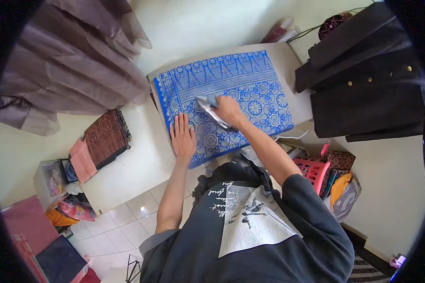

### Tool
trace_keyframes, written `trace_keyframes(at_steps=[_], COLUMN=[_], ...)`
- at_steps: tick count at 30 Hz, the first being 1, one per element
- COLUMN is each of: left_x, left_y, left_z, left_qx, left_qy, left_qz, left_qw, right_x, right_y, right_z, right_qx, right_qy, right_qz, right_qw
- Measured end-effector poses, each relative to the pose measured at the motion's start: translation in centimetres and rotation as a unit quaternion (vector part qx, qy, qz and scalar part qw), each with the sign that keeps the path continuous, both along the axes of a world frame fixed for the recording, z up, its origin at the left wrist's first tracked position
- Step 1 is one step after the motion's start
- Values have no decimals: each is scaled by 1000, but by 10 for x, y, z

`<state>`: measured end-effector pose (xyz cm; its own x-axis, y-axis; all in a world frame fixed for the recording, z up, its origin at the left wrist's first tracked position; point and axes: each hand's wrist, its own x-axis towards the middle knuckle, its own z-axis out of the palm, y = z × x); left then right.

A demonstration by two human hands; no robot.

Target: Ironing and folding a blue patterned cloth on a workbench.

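Note:
A blue and silver patterned cloth lies spread, perhaps folded, over a pale padded surface. My right hand is closed round the handle of a clothes iron, whose pointed tip faces the cloth's upper left. The iron rests on or just above the cloth; the contact is hidden. My left hand lies flat, palm down, near the cloth's left edge, with its fingers slightly apart and pointing away from me. A white cord shows past the cloth's right edge.
Left of the cloth, a white tabletop bears a folded brown patterned cloth and a pink cloth. Purple-grey fabric hangs at upper left, and a black garment with gold buttons at right. Below it stands a pink basket.

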<state>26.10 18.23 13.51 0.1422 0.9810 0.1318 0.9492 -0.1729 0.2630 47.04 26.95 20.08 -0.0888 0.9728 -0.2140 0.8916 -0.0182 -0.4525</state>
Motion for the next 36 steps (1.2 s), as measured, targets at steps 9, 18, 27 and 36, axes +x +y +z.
trace_keyframes(at_steps=[9, 18, 27, 36], left_x=[7, 66, 81, 79], left_y=[4, 87, 89, 92], left_z=[0, -2, 0, 2], left_qx=[30, 22, -7, -11], left_qy=[4, -29, 31, 42], left_qz=[7, -73, -65, -54], left_qw=[1000, 997, 997, 998], right_x=[99, 100, 178, 181], right_y=[31, 14, 46, 27], right_z=[-5, -6, -2, 6], right_qx=[11, -19, 24, -17], right_qy=[-11, -12, 25, -1], right_qz=[-164, -120, -247, -212], right_qw=[986, 993, 968, 977])
